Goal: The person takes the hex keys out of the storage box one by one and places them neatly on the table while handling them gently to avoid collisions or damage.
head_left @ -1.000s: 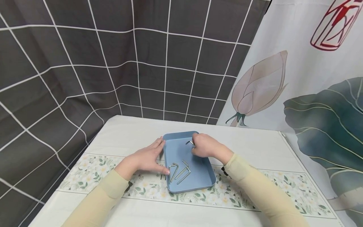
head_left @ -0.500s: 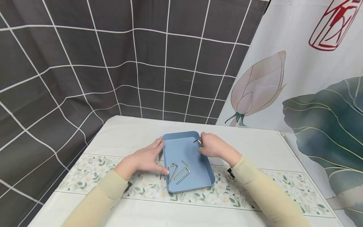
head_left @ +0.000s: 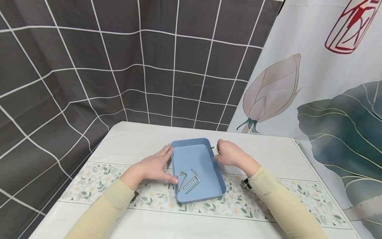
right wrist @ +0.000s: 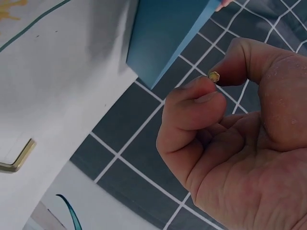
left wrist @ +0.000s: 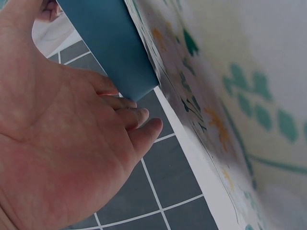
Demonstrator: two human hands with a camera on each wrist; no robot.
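My right hand [head_left: 231, 153] pinches a bent metal hex key [head_left: 215, 150] between thumb and fingertips, just past the right rim of a shallow blue tray [head_left: 191, 156]. In the right wrist view the hexagonal end of the hex key [right wrist: 214, 76] points out of the pinch. The left hand [head_left: 153, 167] rests along the tray's left side, fingers spread and thumb near the front part of that wall. From the left wrist, its fingertips show against the outside of the tray [left wrist: 115, 43]. Several L-shaped hex keys [head_left: 192, 187] lie inside the tray toward the front left.
Another hex key [right wrist: 21, 158] lies on the white tablecloth in the right wrist view; my right hand and arm hide it from the head view. A flowered band [head_left: 235, 202] crosses the cloth beneath the tray. A dark checked curtain [head_left: 155, 83] hangs behind the table.
From above the tray, my right hand has moved right with the hex key, past the right rim. The left hand, the tray and the hex keys inside have stayed put.
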